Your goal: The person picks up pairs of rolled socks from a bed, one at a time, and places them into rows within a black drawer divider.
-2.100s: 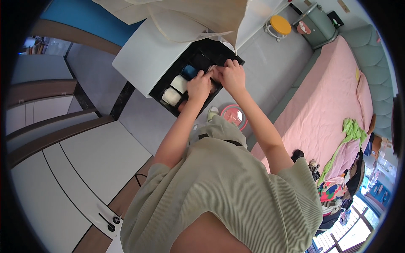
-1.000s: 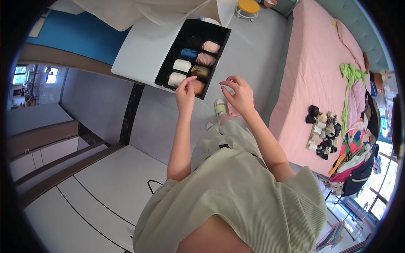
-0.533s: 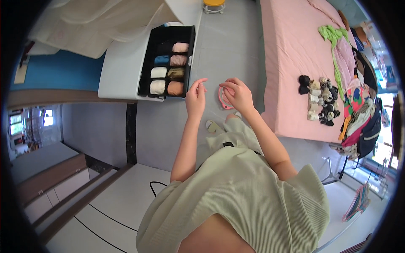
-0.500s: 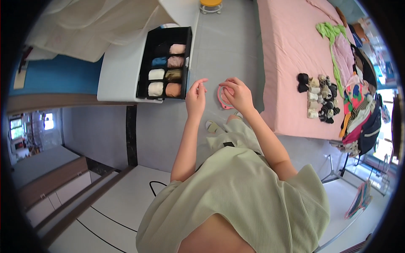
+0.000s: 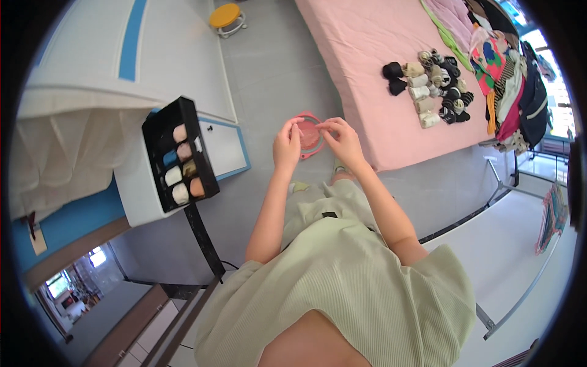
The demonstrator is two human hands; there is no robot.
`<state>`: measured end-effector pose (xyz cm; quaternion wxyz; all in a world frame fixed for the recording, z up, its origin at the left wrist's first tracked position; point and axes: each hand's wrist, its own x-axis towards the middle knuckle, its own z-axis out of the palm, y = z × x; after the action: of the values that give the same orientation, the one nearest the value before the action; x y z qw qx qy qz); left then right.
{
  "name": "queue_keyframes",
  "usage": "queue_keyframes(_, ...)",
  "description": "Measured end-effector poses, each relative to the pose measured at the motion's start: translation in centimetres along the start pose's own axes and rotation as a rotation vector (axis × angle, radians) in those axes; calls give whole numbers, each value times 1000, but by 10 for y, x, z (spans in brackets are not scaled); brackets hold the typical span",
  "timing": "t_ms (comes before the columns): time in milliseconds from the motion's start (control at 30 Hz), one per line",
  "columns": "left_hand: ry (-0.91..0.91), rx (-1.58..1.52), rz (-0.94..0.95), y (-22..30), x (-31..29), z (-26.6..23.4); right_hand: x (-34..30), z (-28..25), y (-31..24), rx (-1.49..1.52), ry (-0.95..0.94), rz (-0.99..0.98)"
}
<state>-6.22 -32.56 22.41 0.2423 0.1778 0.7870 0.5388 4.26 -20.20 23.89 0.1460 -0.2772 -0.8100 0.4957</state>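
Observation:
Both of my hands are raised in front of me at about the same height, a small gap between them. My left hand (image 5: 287, 144) has loosely bent fingers, and nothing shows between them and the thumb. Across from it, my right hand (image 5: 342, 144) points its bent fingers toward the left one, also with nothing visible in them. Below and beyond the hands lies a round pink thing with a raised rim, like a basin (image 5: 310, 153), on the floor. The hands partly cover it. Nearest to my right hand is the corner of the pink-covered bed (image 5: 379, 147).
Rolled socks (image 5: 430, 119) and heaped clothes (image 5: 504, 79) lie on the bed. At left, a black divided box (image 5: 211, 174) holding several rolled garments stands on a white surface (image 5: 131, 189). A yellow-topped stool (image 5: 225, 13) stands farther off. Hangers (image 5: 550, 214) hang at right.
The view has turned right, so the black box, bed and stool sit farther left. My hands have drawn slightly closer together, and the left index finger is more bent.

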Motion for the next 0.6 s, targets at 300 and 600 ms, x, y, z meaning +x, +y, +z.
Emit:
queue_keyframes(300, -266, 26, -58, 22, 41, 154, 28, -95, 118, 224, 102, 218)
queue_keyframes(600, -483, 46, -135, -3, 94, 285, 67, -161, 223, 268, 215, 343)
